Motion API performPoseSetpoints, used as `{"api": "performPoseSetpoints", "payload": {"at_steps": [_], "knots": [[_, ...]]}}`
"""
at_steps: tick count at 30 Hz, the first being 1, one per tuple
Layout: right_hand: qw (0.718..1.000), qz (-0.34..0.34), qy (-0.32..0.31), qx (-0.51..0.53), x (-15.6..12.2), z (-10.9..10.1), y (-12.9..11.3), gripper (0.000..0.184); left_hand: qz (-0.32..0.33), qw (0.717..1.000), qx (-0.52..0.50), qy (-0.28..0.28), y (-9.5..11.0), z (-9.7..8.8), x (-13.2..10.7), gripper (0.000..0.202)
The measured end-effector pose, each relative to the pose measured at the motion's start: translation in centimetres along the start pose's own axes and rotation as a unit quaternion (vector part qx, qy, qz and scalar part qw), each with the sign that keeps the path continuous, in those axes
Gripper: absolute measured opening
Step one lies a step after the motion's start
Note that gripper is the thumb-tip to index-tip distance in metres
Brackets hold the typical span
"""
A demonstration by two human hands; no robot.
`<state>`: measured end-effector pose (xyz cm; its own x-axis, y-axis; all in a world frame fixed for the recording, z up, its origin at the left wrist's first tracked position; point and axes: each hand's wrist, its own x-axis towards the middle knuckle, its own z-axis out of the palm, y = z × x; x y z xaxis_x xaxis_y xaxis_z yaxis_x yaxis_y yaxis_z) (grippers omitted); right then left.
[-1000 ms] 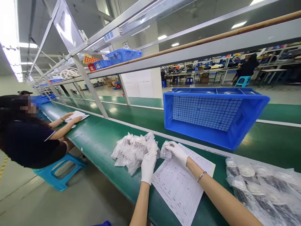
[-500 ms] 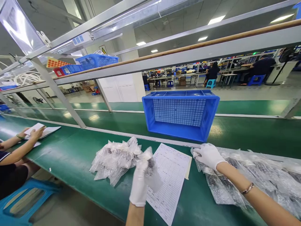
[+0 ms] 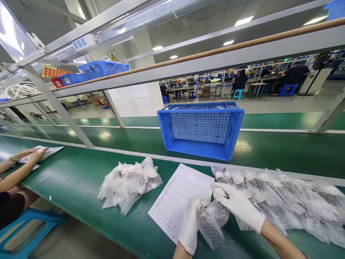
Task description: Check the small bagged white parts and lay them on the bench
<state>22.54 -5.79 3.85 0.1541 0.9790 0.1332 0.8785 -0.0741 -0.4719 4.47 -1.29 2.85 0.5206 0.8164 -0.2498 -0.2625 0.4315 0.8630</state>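
Note:
Both my hands wear white gloves and are close together over the right edge of a printed sheet (image 3: 175, 201). My left hand (image 3: 190, 221) is closed on a clear bubble-wrap bag (image 3: 211, 228) that hangs from its fingers. Its contents are blurred by the plastic. With fingers curled, my right hand (image 3: 239, 205) grips the top of a bagged part (image 3: 221, 212) beside it; the two bags overlap, so their border is hard to see. A pile of similar bags (image 3: 132, 181) lies left of the sheet, and rows of bagged parts (image 3: 285, 198) lie to the right.
An empty-looking blue crate (image 3: 201, 142) stands on its side behind the sheet, opening toward me. Above runs a shelf rail (image 3: 188, 72) with blue baskets (image 3: 104, 68). At the left, a co-worker's hands (image 3: 32, 154) rest over papers, near a blue stool (image 3: 32, 230).
My left hand has moved right with its bag, off the sheet's middle. My right hand has come left from the rows to meet it, a bagged part in its fingers. The view shifted slightly.

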Motion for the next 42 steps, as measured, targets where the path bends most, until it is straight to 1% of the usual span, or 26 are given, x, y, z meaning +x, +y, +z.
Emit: {"api": "performPoseSetpoints", "payload": {"at_steps": [3, 4, 5, 7, 10, 12, 14, 16, 17, 18, 19, 20, 21, 22, 23, 24, 25, 26, 28, 29, 31, 34, 36, 37, 39, 42], "knots": [[0.997, -0.017, 0.018, -0.071, 0.9, 0.6, 1.7, 0.018, -0.032, 0.991, -0.092, 0.095, 0.0, -1.4, 0.2, 0.052], [0.995, -0.031, 0.021, -0.09, 1.2, 0.7, 2.0, 0.013, -0.043, 0.987, -0.109, 0.109, 0.1, -1.6, 0.2, 0.054], [0.993, -0.045, 0.026, -0.103, 1.5, 0.8, 2.2, 0.013, -0.052, 0.985, -0.118, 0.112, 0.2, -1.7, 0.2, 0.055], [0.99, -0.064, 0.043, -0.12, 1.8, 1.0, 1.9, 0.025, -0.06, 0.986, -0.128, 0.085, 0.3, -1.7, 0.1, 0.055], [0.988, -0.076, 0.069, -0.118, 1.0, 1.5, 0.3, 0.035, -0.064, 0.985, -0.155, 0.023, -0.3, -1.1, 0.0, 0.052], [0.99, -0.097, 0.053, -0.084, -0.3, 2.2, -1.2, 0.045, -0.061, 0.987, -0.151, 0.002, -1.3, -0.4, 0.0, 0.053], [0.994, -0.11, 0.008, -0.026, -1.5, 2.7, -2.6, 0.054, -0.051, 0.993, -0.107, -0.022, -2.1, 0.3, -0.3, 0.061], [0.996, -0.09, -0.019, 0.011, -2.1, 2.7, -3.2, 0.058, -0.037, 0.997, -0.018, -0.065, -2.2, 0.7, -0.7, 0.069], [0.998, -0.068, -0.003, 0.008, -2.1, 2.3, -3.0, 0.057, -0.03, 0.996, 0.028, -0.085, -1.8, 0.7, -0.8, 0.07], [0.999, -0.043, 0.029, -0.013, -1.9, 1.8, -2.4, 0.055, -0.02, 0.992, 0.079, -0.094, -1.3, 0.4, -0.8, 0.07], [0.996, -0.02, 0.072, -0.047, -1.5, 1.2, -1.5, 0.051, -0.004, 0.987, 0.142, -0.079, -0.5, 0.0, -0.6, 0.073], [0.989, 0.003, 0.119, -0.089, -1.1, 0.5, -0.4, 0.048, 0.019, 0.974, 0.222, -0.04, 0.3, -0.6, -0.1, 0.075], [0.979, 0.022, 0.15, -0.134, -0.5, -0.1, 0.7, 0.045, 0.042, 0.949, 0.31, 0.019, 1.0, -1.4, 0.6, 0.078], [0.968, 0.04, 0.173, -0.178, 0.0, -0.5, 1.9, 0.044, 0.06, 0.912, 0.397, 0.085, 1.6, -2.4, 1.4, 0.081], [0.962, 0.044, 0.178, -0.203, 0.4, -0.8, 2.8, 0.044, 0.071, 0.86, 0.485, 0.146, 2.1, -3.4, 2.2, 0.081], [0.959, 0.039, 0.174, -0.219, 0.8, -0.9, 3.6, 0.043, 0.072, 0.804, 0.559, 0.19, 2.3, -4.4, 3.1, 0.08], [0.959, 0.028, 0.168, -0.226, 1.1, -0.9, 4.1, 0.041, 0.069, 0.756, 0.614, 0.216, 2.4, -5.4, 3.9, 0.078], [0.961, 0.013, 0.16, -0.226, 1.3, -0.8, 4.2, 0.039, 0.066, 0.714, 0.659, 0.227, 2.3, -6.2, 4.5, 0.076], [0.961, -0.002, 0.159, -0.227, 1.4, -0.5, 3.7, 0.035, 0.057, 0.648, 0.72, 0.242, 2.0, -7.4, 5.3, 0.076], [0.961, -0.004, 0.162, -0.225, 1.3, -0.3, 3.1, 0.034, 0.053, 0.623, 0.739, 0.249, 2.0, -7.8, 5.5, 0.077], [0.964, -0.009, 0.159, -0.211, 0.9, 0.0, 1.6, 0.033, 0.039, 0.598, 0.757, 0.261, 2.2, -8.4, 5.9, 0.075], [0.978, -0.039, 0.11, -0.175, 0.7, 1.0, -0.7, 0.028, 0.029, 0.592, 0.76, 0.268, 2.8, -9.1, 6.5, 0.054], [0.985, -0.052, 0.064, -0.149, 1.6, 1.9, -1.9, 0.021, 0.034, 0.591, 0.759, 0.272, 3.0, -9.5, 6.9, 0.046], [0.988, -0.051, 0.044, -0.137, 2.6, 2.2, -2.4, 0.019, 0.04, 0.588, 0.76, 0.274, 2.9, -9.7, 7.0, 0.045], [0.993, -0.036, 0.02, -0.113, 5.3, 2.6, -3.3, 0.026, 0.058, 0.582, 0.762, 0.279, 2.4, -9.9, 7.0, 0.046], [0.998, -0.012, 0.011, -0.066, 9.6, 2.2, -4.9, 0.034, 0.087, 0.574, 0.761, 0.29, 1.3, -10.0, 6.5, 0.046]]}}
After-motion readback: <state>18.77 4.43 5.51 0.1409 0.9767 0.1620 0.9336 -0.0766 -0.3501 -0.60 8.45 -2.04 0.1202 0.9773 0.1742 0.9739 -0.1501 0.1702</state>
